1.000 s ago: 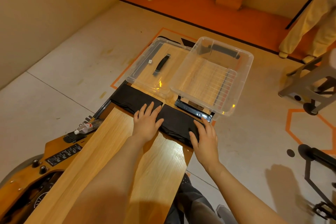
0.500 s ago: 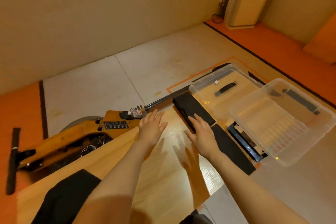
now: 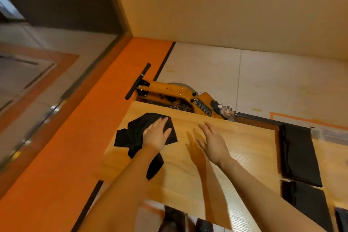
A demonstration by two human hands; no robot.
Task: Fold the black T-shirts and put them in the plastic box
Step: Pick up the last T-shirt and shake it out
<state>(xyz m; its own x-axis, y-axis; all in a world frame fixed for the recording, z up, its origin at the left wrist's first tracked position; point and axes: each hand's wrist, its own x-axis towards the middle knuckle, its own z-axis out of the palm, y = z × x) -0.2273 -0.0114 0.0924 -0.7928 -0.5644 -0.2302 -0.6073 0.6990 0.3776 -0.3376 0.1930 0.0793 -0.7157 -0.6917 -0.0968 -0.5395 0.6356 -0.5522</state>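
Observation:
A crumpled black T-shirt [image 3: 131,135] lies near the left end of the wooden tabletop [image 3: 244,143]. My left hand [image 3: 157,134] lies flat on it with fingers straight. My right hand [image 3: 212,142] hovers open just above the bare wood, to the right of the shirt, and holds nothing. Two folded black T-shirts lie at the table's right end, one [image 3: 297,154] farther from me and one [image 3: 308,198] nearer. Only a sliver of clear plastic [image 3: 331,133] shows at the right edge; I cannot tell whether it is the lid or the box.
A yellow machine [image 3: 180,98] with a black handle bar stands on the floor just behind the table. An orange floor strip [image 3: 90,118] runs along the left. A beige wall rises behind. The table's left edge is close to the crumpled shirt.
My view swung left, away from the plastic box. Both hands left the folded shirts and moved left; my left hand now rests on the crumpled shirt.

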